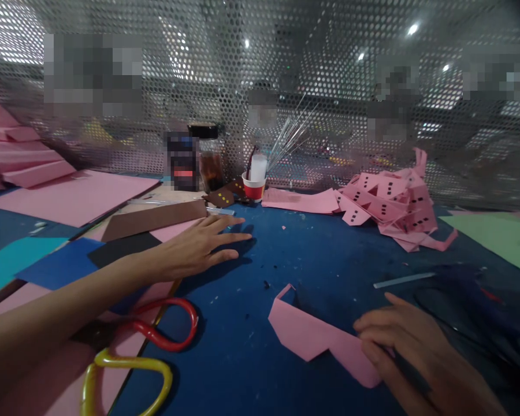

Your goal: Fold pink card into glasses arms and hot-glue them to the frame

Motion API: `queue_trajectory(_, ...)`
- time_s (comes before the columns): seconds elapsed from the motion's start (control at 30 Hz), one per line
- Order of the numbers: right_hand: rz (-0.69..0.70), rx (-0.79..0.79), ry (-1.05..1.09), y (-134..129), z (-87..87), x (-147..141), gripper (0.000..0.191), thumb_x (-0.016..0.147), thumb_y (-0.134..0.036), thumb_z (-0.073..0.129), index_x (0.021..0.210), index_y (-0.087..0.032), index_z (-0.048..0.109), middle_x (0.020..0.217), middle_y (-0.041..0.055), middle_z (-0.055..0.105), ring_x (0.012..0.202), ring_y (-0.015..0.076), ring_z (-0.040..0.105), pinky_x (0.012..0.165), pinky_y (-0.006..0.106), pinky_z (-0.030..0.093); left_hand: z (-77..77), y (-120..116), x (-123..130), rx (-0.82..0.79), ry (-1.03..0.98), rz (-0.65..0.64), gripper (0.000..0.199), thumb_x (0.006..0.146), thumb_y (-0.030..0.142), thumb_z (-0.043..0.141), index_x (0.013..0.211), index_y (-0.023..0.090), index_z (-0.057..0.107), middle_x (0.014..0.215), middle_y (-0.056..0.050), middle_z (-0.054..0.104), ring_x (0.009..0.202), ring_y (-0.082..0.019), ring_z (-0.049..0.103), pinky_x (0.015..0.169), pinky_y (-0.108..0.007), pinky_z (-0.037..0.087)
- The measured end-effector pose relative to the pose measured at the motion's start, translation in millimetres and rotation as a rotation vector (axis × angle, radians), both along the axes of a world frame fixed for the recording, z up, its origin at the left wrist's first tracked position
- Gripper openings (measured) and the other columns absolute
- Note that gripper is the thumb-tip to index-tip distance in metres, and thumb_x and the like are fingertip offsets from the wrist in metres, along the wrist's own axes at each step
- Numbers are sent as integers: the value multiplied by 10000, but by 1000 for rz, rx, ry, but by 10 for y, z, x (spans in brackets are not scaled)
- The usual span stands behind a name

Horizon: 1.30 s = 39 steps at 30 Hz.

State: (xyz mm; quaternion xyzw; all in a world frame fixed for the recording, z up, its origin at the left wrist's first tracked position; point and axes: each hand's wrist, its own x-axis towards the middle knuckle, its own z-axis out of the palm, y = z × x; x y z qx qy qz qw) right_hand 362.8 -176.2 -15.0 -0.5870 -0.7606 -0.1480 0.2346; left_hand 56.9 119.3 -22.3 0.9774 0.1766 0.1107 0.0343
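Note:
My left hand [195, 245] hovers over the blue table with its fingers spread and nothing in them. Near it lie a folded brown paper strip [156, 218] and black and blue paper sheets [67, 263]. Below my left forearm are scissors with one red and one yellow handle loop [169, 375]; the forearm partly covers their blades. A pink paper cutout [307, 332], notched along its lower edge and with a thin bent tab, extends leftward from my right hand [403, 341]. The right fingers are bent over its right end, gripping it.
A pile of folded pink paper pieces with dark square marks [381, 199] stands at the back right. Behind are a red-and-white cup [253, 189], a dark-lidded jar [210, 164] and a perforated metal screen [329, 75]. Green paper [498, 234] lies right; stacked pink paper [21, 153] lies left.

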Motion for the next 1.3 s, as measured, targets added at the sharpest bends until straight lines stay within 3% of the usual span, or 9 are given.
queue_trajectory(0.13, -7, 1, 12, 9, 9, -8, 190, 986, -290, 521, 912, -266, 694, 901, 9, 782, 936, 242, 783, 979, 463, 607, -6, -63, 35, -29, 16, -1, 420, 1069, 514, 467, 1451, 399, 597, 1648, -22, 454, 1508, -313, 394, 1246, -579, 291)
queue_trajectory(0.3, -2, 4, 28, -3, 5, -12, 185, 976, -277, 531, 908, -261, 703, 898, 14, 780, 930, 238, 783, 986, 445, 607, 46, -64, 37, -94, -75, -12, 349, 1089, 444, 454, 1251, 320, 738, 1539, -34, 578, 1431, -256, 494, 1213, -489, 375)
queue_trajectory(0.5, -4, -6, 43, -17, -1, -9, 172, 977, -280, 542, 922, -260, 704, 911, 20, 779, 922, 235, 781, 1004, 448, 600, 45, -50, 33, -89, -71, -7, 343, 1076, 419, 499, 1350, 332, 687, 1561, -33, 565, 1449, -271, 476, 1224, -537, 356)
queue_trajectory(0.67, 0, -7, 66, -28, -16, -2, 145, 968, -277, 560, 939, -260, 702, 922, 14, 777, 942, 231, 779, 1043, 449, 578, 93, -68, 40, -88, -225, -41, 262, 1069, 315, 527, 1066, 216, 770, 1378, -81, 703, 1353, -246, 572, 1158, -479, 448)
queue_trajectory(0.83, 8, 31, 107, -65, -12, 39, 91, 957, -250, 589, 1013, -268, 657, 960, -7, 774, 975, 214, 765, 1108, 450, 521, 132, -48, 45, -44, -356, 60, 127, 994, 271, 632, 933, 195, 713, 1181, -68, 776, 1209, -230, 668, 1138, -462, 460)
queue_trajectory(0.97, -61, 64, 128, -105, 38, 92, 101, 965, -250, 585, 1042, -267, 647, 1003, 12, 767, 1036, 229, 745, 1154, 465, 472, 160, -39, 41, -61, -383, 118, 112, 976, 272, 650, 924, 185, 699, 1098, -68, 786, 1141, -231, 693, 1103, -466, 486)
queue_trajectory(1.07, -102, 76, 133, -119, 79, 96, 98, 975, -260, 579, 1034, -267, 657, 997, 15, 760, 1004, 228, 744, 1153, 463, 466, 154, -44, 43, -55, -363, 68, 128, 976, 289, 653, 932, 201, 735, 1118, -60, 790, 1165, -231, 684, 1123, -468, 473)
queue_trajectory(1.2, -90, 67, 158, -116, 81, 69, 102, 967, -229, 588, 1039, -261, 654, 990, 11, 750, 968, 215, 739, 1157, 476, 450, 135, -41, 44, 17, -345, -29, 143, 994, 291, 638, 959, 222, 758, 1177, -49, 788, 1214, -215, 670, 1162, -455, 442)
queue_trajectory(1.3, -30, 31, 194, -111, 57, 43, 128, 946, -176, 607, 1044, -255, 634, 1005, 10, 740, 980, 205, 723, 1185, 500, 408, 172, -35, 36, 42, -363, 4, 142, 985, 298, 644, 929, 216, 746, 1120, -45, 797, 1193, -216, 679, 1143, -450, 460)
